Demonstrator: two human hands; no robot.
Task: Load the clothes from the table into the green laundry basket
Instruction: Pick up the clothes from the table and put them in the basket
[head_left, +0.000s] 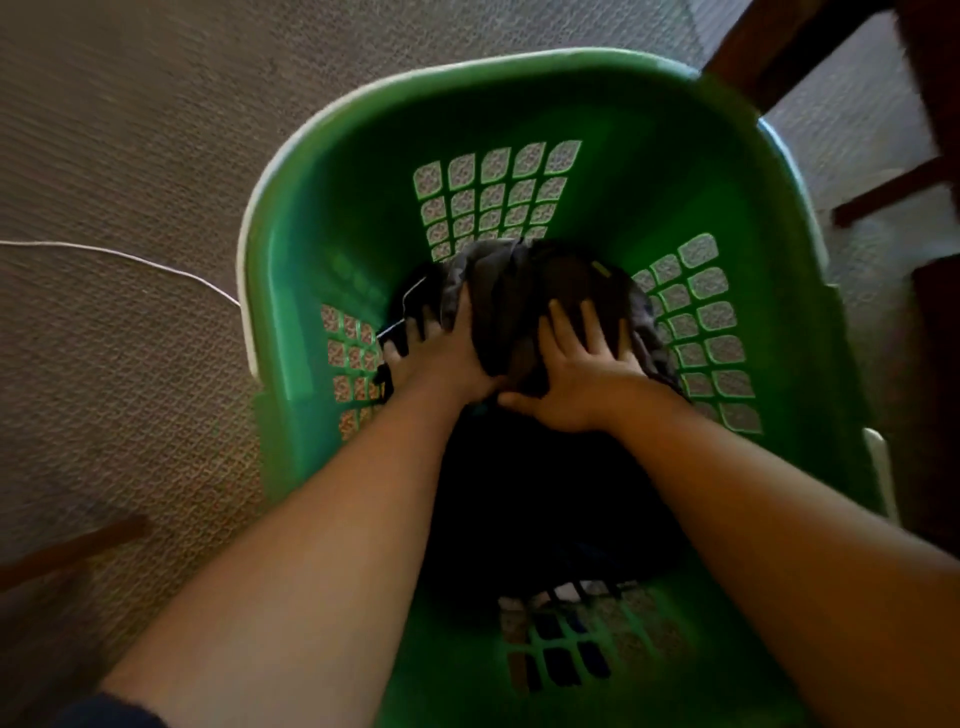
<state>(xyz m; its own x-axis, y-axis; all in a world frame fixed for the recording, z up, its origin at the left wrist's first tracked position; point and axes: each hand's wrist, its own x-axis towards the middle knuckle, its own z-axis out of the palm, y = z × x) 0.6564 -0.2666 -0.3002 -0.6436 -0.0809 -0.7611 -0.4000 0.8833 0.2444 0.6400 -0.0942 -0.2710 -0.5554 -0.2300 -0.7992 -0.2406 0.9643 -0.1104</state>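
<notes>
**Clerk:** Position of the load?

**Inspector:** Inside the green laundry basket (675, 171), which stands on the carpet (130, 130). A grey garment (519, 291) lies bunched on the basket floor toward 12 o'clock. A darker heap (545, 493) fills the 6 o'clock half, beneath the forearms. Blur and shadow stop me separating that heap into items, so I record 1 grey piece for certain and possibly more below.

**Clerk:** Hands?

**Inspector:** 2, both down in the basket. The left hand (441, 358) sits at 9 o'clock of the grey garment, fingers spread and flat on the cloth. The right hand (582, 379) sits at 3 o'clock of it, likewise splayed, palm down. Neither is curled round anything; they press, they do not grip.

**Clerk:** Reason for that?

**Inspector:** My judgement: the cloth is being pushed low and packed, leaving room above for further loads and keeping it from springing over the rim. Spread fingers bear on a wide area of soft fabric.

**Clerk:** Other counts?

**Inspector:** 1 basket, with 4 perforated panels (696, 312) visible in its walls. 1 white cord (130, 258) on the carpet at 9 o'clock of the basket. Dark wooden furniture (883, 192) at 2 o'clock. The table is out of view, so what remains on it cannot be stated.
</notes>
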